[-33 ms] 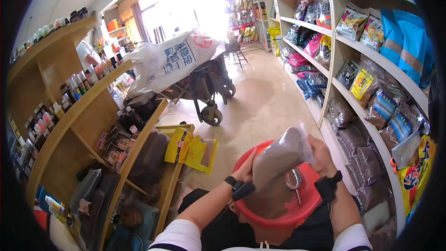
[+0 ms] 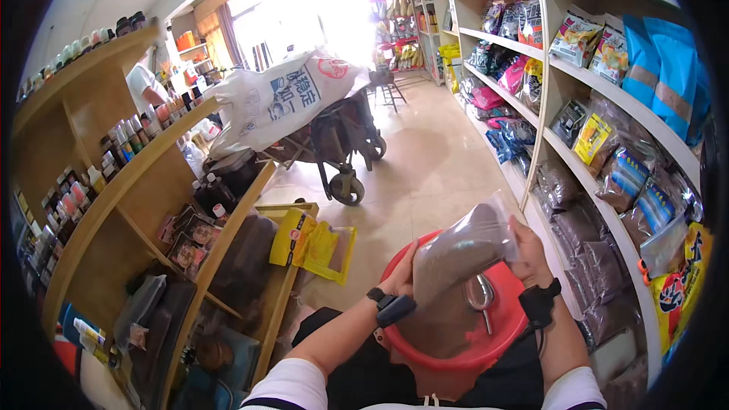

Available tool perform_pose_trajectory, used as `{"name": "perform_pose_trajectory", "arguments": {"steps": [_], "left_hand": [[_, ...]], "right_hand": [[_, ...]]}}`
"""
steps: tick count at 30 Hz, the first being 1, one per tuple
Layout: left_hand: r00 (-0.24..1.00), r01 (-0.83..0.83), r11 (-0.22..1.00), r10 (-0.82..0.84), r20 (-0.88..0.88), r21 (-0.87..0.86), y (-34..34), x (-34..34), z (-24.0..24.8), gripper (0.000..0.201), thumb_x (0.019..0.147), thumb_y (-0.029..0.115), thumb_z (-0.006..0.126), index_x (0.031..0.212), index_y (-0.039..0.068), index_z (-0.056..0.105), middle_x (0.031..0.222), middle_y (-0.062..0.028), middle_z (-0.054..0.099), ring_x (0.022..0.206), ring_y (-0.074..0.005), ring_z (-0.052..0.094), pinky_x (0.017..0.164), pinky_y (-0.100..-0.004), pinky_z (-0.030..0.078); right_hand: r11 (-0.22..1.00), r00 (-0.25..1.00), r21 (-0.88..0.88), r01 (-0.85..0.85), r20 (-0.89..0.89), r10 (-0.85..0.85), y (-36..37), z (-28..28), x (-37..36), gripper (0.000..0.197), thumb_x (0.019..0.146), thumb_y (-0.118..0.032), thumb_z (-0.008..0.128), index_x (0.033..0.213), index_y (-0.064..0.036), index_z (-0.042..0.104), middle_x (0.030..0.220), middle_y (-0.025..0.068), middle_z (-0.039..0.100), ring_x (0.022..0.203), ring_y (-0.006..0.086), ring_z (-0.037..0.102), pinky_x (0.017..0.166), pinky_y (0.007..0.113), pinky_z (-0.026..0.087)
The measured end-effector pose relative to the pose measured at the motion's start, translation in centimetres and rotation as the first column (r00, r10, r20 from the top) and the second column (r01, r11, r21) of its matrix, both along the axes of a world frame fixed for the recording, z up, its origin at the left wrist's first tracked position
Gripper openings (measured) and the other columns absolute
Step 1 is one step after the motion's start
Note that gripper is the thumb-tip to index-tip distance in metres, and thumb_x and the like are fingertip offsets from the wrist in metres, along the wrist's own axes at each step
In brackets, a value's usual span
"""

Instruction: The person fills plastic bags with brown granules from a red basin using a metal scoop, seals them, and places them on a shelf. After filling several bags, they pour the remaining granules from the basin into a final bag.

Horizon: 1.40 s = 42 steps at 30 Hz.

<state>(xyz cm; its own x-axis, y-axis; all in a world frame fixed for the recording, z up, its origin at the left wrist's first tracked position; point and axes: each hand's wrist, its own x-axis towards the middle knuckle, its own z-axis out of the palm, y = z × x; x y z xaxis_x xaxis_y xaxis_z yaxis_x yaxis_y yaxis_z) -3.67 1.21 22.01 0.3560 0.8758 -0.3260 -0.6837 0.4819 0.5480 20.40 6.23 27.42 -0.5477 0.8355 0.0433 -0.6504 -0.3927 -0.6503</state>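
Between my two hands is a clear plastic bag (image 2: 460, 252) filled with brown powder, tilted over a red basin (image 2: 497, 345). My left hand (image 2: 399, 277) holds the bag's lower left side, its fingers partly hidden behind the bag. At the bag's upper right end, my right hand (image 2: 529, 250) grips the loose clear plastic edge. Brown powder (image 2: 437, 334) lies in the basin below. A shiny metal scoop (image 2: 480, 296) rests on the basin's right side, partly covered by the bag. The basin sits between my legs.
Wooden shelves (image 2: 114, 201) with bottles stand at left, a yellow packet (image 2: 330, 250) at their near end. Ahead is a wheeled cart (image 2: 345, 133) under a big white sack (image 2: 281, 99). White shelves (image 2: 600, 159) full of bags line the right. A person (image 2: 144, 83) is at far left.
The bag's upper end and my right hand have shifted slightly to the right. My left hand stays nearly in place on the bag.
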Motion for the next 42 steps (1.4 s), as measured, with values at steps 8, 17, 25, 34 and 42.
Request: {"name": "perform_pose_trajectory", "arguments": {"steps": [8, 17, 25, 34, 42], "left_hand": [[0.952, 0.128, 0.984, -0.158, 0.262, 0.128, 0.1, 1.0, 0.0, 0.058, 0.089, 0.05, 0.034, 0.133, 0.011, 0.033, 0.13, -0.0156, 0.042, 0.119, -0.0303, 0.041, 0.097, -0.0518, 0.034], [0.933, 0.007, 1.0, -0.002, 0.361, -0.012, 0.3, 2.4, -0.8, 0.048, 0.086, 0.033, 0.053, 0.124, 0.006, 0.042, 0.121, -0.0153, 0.049, 0.109, -0.0296, 0.049, 0.095, -0.0445, 0.038], [0.968, -0.046, 0.996, 0.026, 0.248, 0.076, 0.0, 2.8, 0.3, 0.043, 0.089, 0.028, 0.049, 0.124, 0.004, 0.039, 0.124, -0.0134, 0.046, 0.114, -0.0271, 0.044, 0.101, -0.0426, 0.032], [0.996, 0.052, 0.919, -0.018, -0.092, 0.391, -0.4, 3.2, 0.9, 0.049, 0.083, 0.012, 0.058, 0.127, 0.005, 0.037, 0.124, -0.0058, 0.045, 0.114, -0.019, 0.043, 0.1, -0.0365, 0.031], [0.985, -0.124, 0.968, 0.146, -0.089, 0.216, -1.6, 4.8, 0.5, 0.052, 0.083, 0.013, 0.06, 0.127, 0.003, 0.035, 0.122, -0.0065, 0.046, 0.112, -0.0184, 0.045, 0.093, -0.0328, 0.039]], "right_hand": [[0.994, 0.983, -0.101, 0.052, -0.172, -0.069, 0.7, -2.9, 0.4, 0.037, 0.092, -0.029, 0.042, 0.112, 0.0001, 0.052, 0.106, 0.0129, 0.059, 0.096, 0.0246, 0.056, 0.088, 0.038, 0.042], [0.973, 0.954, -0.167, 0.162, -0.226, -0.197, -0.6, -3.0, -1.2, 0.07, 0.082, -0.063, 0.036, 0.124, -0.007, 0.044, 0.122, 0.0095, 0.05, 0.111, 0.0249, 0.046, 0.096, 0.039, 0.034], [0.97, 0.971, -0.224, 0.091, -0.196, -0.137, -1.2, -6.8, -3.2, 0.077, 0.076, -0.065, 0.046, 0.13, -0.0101, 0.035, 0.13, 0.0057, 0.041, 0.119, 0.0234, 0.037, 0.101, 0.039, 0.027], [0.927, 0.986, -0.365, 0.085, -0.101, -0.13, -0.7, -6.1, -2.8, 0.054, 0.077, -0.048, 0.061, 0.115, -0.0103, 0.05, 0.115, 0.0043, 0.053, 0.107, 0.0229, 0.048, 0.093, 0.04, 0.037], [0.943, 0.984, -0.304, 0.133, -0.074, -0.162, -1.3, -4.6, -4.4, 0.053, 0.077, -0.046, 0.062, 0.113, -0.0088, 0.051, 0.112, 0.0078, 0.056, 0.103, 0.0263, 0.052, 0.091, 0.043, 0.04]]}}
